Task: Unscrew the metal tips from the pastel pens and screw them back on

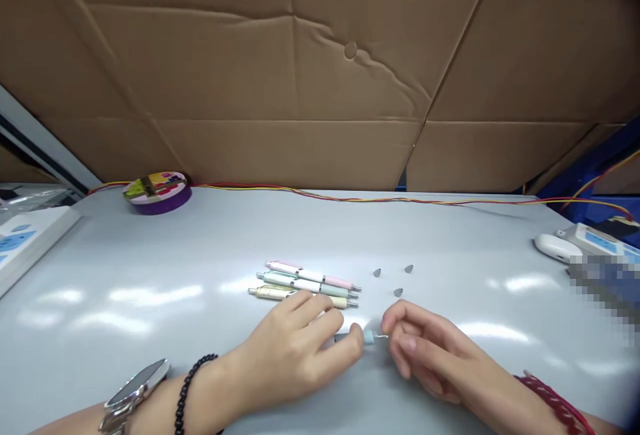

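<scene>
My left hand (305, 348) is closed around a pen (369, 337) with a light blue front end, held low over the table. A thin metal point with what looks like a spring sticks out of it to the right. My right hand (430, 351) is beside that point, fingers curled in toward the thumb; whatever lies inside them is hidden. Beyond my left hand lie a pink and white pen (313, 275), a green and white pen (307, 285) and a yellow pen (270, 292), side by side. Three small silver cone tips (399, 292) rest farther right.
A round purple tin (163, 201) stands at the back left. White power strips (30, 245) sit at the left edge and the right edge, with a white mouse-like object (557, 247) near the right one. Thin red and yellow wires (350, 199) run along the cardboard wall (280, 155).
</scene>
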Tool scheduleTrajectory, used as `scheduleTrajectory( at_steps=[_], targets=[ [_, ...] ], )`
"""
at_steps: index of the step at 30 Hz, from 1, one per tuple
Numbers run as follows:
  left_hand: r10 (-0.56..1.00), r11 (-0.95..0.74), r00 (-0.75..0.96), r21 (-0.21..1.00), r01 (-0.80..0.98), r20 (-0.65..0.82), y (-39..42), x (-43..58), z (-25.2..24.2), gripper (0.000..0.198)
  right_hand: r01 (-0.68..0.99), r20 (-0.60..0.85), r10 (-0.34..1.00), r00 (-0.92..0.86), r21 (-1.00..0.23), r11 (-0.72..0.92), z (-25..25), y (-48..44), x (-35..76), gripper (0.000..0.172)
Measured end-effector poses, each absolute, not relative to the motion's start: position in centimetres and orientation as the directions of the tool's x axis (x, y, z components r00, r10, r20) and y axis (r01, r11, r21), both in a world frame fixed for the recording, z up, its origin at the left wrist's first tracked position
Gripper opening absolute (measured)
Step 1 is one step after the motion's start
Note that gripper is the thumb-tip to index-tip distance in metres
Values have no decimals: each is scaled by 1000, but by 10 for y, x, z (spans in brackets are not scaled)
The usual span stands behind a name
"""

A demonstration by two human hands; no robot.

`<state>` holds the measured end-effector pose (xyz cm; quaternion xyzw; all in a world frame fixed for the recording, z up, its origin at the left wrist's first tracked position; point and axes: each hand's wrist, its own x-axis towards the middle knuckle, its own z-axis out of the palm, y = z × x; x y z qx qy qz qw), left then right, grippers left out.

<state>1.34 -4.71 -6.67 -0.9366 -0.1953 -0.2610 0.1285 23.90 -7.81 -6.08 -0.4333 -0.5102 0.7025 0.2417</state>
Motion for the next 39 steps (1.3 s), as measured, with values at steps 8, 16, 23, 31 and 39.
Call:
scheduleTrajectory(
  at_steps=[8,16,23,31,39],
  targets=[
    [336,-880,785,-123,458,521,-44,14,-74,14,38,-371,771,-517,-910,-412,-60,-72,239,24],
    [403,-858,753,-71,508,521,-44,14,-74,19,65,-389,751,-533,-904,-422,-59,-70,240,25],
    [441,-839,750,-70,539,492,-45,13,-74,18,235,-346,782,-518,-937,-258,-56,-72,241,25],
    [280,-808,753,-277,520,595,-34,-3,-62,15,720,529,734,-426,-292,629,-52,-38,286,18],
    [628,-765,697,108,635,346,-18,-8,-67,21,857,231,841,-488,-56,513,-63,-18,293,22]
  ],
)
